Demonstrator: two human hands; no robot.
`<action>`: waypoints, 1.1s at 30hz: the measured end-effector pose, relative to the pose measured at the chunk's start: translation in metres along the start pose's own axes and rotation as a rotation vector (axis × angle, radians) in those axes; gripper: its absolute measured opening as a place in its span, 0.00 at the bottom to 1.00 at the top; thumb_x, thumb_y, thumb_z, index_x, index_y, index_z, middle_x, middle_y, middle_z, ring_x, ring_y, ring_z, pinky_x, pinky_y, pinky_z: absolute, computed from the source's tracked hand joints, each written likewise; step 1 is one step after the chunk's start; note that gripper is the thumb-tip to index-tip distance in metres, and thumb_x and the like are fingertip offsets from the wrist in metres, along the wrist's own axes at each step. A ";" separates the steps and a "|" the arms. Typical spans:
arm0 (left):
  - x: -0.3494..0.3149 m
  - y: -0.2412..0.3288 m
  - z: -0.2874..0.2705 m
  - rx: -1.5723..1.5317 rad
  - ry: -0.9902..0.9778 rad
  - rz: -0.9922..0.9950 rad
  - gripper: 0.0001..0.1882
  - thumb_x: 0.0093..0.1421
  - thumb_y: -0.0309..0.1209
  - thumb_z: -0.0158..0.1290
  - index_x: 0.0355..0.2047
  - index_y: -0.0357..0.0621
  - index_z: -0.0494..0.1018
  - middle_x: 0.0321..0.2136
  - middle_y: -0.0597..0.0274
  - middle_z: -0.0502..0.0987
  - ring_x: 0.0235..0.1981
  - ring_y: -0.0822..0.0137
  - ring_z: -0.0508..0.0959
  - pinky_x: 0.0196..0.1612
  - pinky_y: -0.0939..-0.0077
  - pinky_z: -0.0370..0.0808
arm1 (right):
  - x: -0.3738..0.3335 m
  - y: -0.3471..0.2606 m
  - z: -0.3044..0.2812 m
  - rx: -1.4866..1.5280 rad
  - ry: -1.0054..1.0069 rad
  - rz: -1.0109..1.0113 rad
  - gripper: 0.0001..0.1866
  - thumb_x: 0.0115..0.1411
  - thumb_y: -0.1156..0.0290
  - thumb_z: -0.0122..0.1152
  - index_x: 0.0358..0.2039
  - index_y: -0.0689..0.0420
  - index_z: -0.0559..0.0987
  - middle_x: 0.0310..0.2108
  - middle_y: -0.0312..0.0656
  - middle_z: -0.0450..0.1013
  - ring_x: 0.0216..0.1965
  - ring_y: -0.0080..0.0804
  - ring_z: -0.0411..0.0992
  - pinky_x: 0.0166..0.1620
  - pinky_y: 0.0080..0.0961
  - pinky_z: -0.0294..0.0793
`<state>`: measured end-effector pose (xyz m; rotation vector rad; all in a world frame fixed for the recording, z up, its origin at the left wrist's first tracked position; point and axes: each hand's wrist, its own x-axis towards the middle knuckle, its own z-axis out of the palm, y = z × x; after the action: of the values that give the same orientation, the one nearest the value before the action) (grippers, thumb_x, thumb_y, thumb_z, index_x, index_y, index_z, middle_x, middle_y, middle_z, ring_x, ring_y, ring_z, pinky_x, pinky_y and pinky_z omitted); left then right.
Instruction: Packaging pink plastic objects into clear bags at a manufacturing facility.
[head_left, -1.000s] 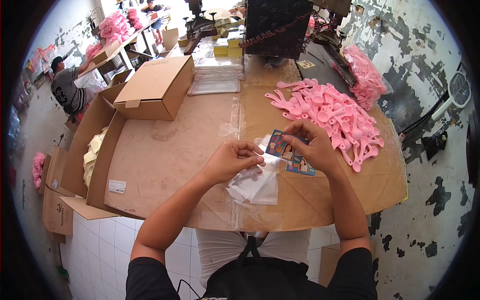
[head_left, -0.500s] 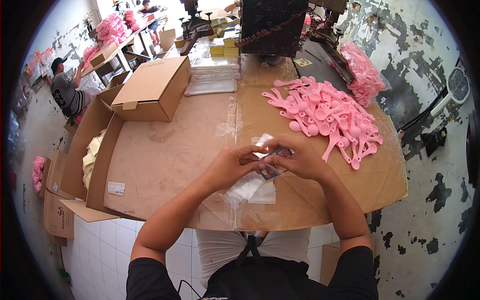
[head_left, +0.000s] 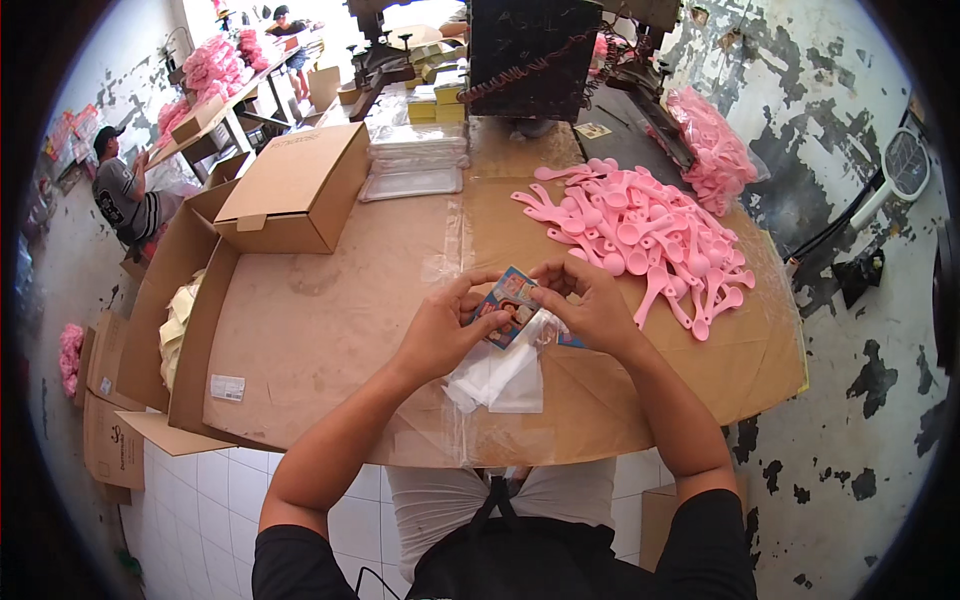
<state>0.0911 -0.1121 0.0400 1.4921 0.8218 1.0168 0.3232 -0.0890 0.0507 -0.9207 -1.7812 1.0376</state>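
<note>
Shifted leftward since a sec ago: small blue rectangular printed card point(head_left: 515, 302), now held tilted btwn both hands, above the brown-covered table point(head_left: 330, 325). L hand point(head_left: 447, 325) pinches it, thumb in front, fingers behind; R hand point(head_left: 592, 305) has fingertips at its R edge, can't tell if gripping. Just below lie clear, flat plastic bags point(head_left: 505, 380). Glossy pink plastic spoons point(head_left: 665, 235) heaped beyond R hand; closed brown cardboard box point(head_left: 290, 185) up L.
</note>
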 end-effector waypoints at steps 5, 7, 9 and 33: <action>-0.001 0.011 -0.001 -0.056 -0.031 -0.149 0.24 0.67 0.23 0.56 0.62 0.36 0.64 0.38 0.59 0.82 0.39 0.74 0.81 0.42 0.80 0.80 | -0.001 -0.005 -0.010 -0.183 -0.193 -0.219 0.09 0.65 0.69 0.63 0.42 0.60 0.82 0.39 0.39 0.77 0.37 0.29 0.75 0.42 0.28 0.74; 0.000 0.004 -0.002 0.019 0.019 -0.042 0.23 0.68 0.24 0.55 0.62 0.36 0.65 0.37 0.60 0.81 0.37 0.76 0.81 0.40 0.82 0.79 | 0.005 0.007 -0.031 -0.356 -0.099 -0.152 0.09 0.65 0.71 0.60 0.42 0.60 0.82 0.42 0.44 0.77 0.43 0.41 0.75 0.48 0.35 0.73; 0.000 0.012 -0.004 0.022 0.026 -0.058 0.23 0.68 0.24 0.55 0.62 0.37 0.65 0.36 0.61 0.81 0.37 0.77 0.80 0.40 0.82 0.79 | 0.016 0.025 -0.078 -0.656 0.248 -0.176 0.11 0.62 0.75 0.58 0.44 0.58 0.82 0.47 0.44 0.75 0.50 0.43 0.73 0.52 0.37 0.70; 0.000 0.008 -0.006 0.005 -0.013 -0.084 0.24 0.66 0.25 0.58 0.61 0.34 0.67 0.41 0.56 0.82 0.42 0.75 0.81 0.45 0.79 0.80 | 0.004 -0.023 -0.048 -0.088 0.061 -0.148 0.08 0.64 0.74 0.63 0.41 0.60 0.84 0.30 0.35 0.73 0.32 0.21 0.70 0.36 0.22 0.71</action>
<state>0.0853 -0.1114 0.0477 1.4548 0.8707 0.9422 0.3618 -0.0808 0.0863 -0.8511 -1.8263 0.8350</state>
